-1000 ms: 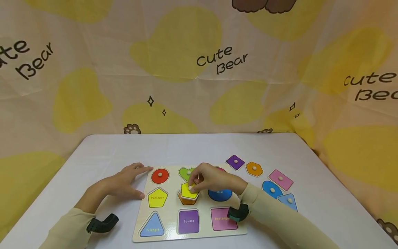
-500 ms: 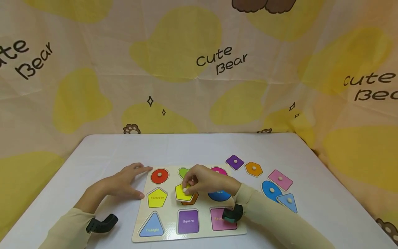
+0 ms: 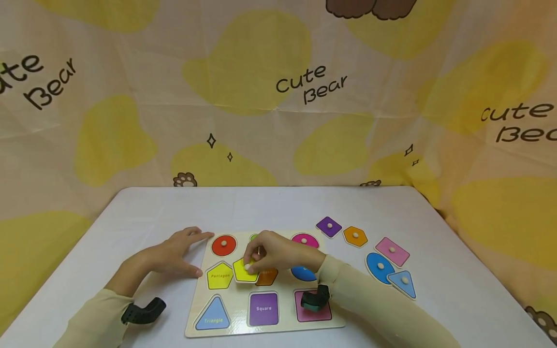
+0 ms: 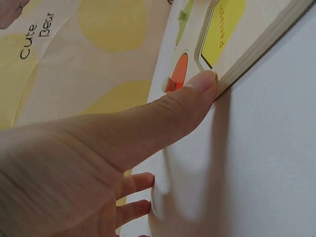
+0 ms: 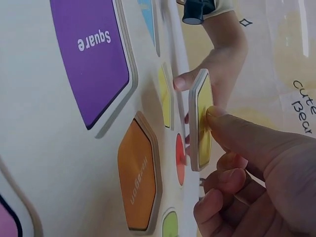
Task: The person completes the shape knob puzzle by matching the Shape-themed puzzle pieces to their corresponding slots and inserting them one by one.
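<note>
My right hand (image 3: 274, 251) pinches the small knob of a yellow pentagon puzzle piece (image 5: 201, 123). The piece is held above the wooden shape board (image 3: 237, 309), between the yellow slot marked Pentagon (image 3: 219, 276) and the orange slot marked Hexagon (image 5: 138, 175). In the right wrist view a gap shows between piece and board. At the board's left edge, my left hand (image 3: 171, 253) spreads its fingers, and its thumb (image 4: 197, 89) touches the edge beside the Pentagon slot. A red circle piece (image 3: 224, 244) and a magenta piece (image 3: 304, 239) with knobs sit in the board's far row.
Right of the board lie loose knobbed pieces: a purple one (image 3: 329, 226), an orange hexagon (image 3: 355, 236), a pink rectangle (image 3: 392, 250), a blue oval (image 3: 380, 267) and a light blue triangle (image 3: 403, 282) overlapping the oval. A patterned cloth (image 3: 243, 63) hangs behind the white table (image 3: 143, 208).
My right hand has carried the yellow pentagon piece leftward from over the Hexagon slot toward the Pentagon slot, uncovering part of the orange. My left hand has stayed in place.
</note>
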### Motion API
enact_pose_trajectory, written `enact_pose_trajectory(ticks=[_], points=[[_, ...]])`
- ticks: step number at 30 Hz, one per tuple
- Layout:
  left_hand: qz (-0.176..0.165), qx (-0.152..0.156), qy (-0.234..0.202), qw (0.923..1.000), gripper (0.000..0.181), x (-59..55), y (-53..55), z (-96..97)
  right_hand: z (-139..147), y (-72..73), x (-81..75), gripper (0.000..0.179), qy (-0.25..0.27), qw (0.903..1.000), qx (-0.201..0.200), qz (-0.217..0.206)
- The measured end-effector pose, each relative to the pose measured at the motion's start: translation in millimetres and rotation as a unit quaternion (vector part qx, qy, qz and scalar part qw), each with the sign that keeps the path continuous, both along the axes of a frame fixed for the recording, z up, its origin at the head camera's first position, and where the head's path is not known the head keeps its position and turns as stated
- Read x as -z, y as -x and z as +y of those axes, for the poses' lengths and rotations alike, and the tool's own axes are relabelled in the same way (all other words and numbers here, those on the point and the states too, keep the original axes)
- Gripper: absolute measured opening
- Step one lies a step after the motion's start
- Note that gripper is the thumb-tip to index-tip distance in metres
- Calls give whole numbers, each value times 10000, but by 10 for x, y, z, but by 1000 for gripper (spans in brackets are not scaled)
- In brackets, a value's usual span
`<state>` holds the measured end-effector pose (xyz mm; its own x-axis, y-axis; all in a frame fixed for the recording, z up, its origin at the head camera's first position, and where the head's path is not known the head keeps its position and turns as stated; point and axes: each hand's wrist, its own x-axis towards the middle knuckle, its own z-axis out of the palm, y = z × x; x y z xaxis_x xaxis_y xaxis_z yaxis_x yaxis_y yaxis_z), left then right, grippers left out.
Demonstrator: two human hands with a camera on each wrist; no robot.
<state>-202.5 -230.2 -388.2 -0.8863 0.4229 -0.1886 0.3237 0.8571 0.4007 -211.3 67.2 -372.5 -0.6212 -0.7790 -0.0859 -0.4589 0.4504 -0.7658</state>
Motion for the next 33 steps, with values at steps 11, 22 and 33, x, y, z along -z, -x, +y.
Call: enact_pose_trajectory(ticks=[11, 22, 33], points=[[-11, 85, 35, 10000, 95, -45, -8, 6, -161, 3, 67, 4, 147, 9999, 11, -31], [62, 183, 19, 9998, 94, -26, -8, -1, -348, 10, 112, 4, 265, 9995, 33, -160], [42, 219, -31, 9997, 93, -37, -15, -12, -453, 22, 141, 5, 254, 9992, -39, -295]])
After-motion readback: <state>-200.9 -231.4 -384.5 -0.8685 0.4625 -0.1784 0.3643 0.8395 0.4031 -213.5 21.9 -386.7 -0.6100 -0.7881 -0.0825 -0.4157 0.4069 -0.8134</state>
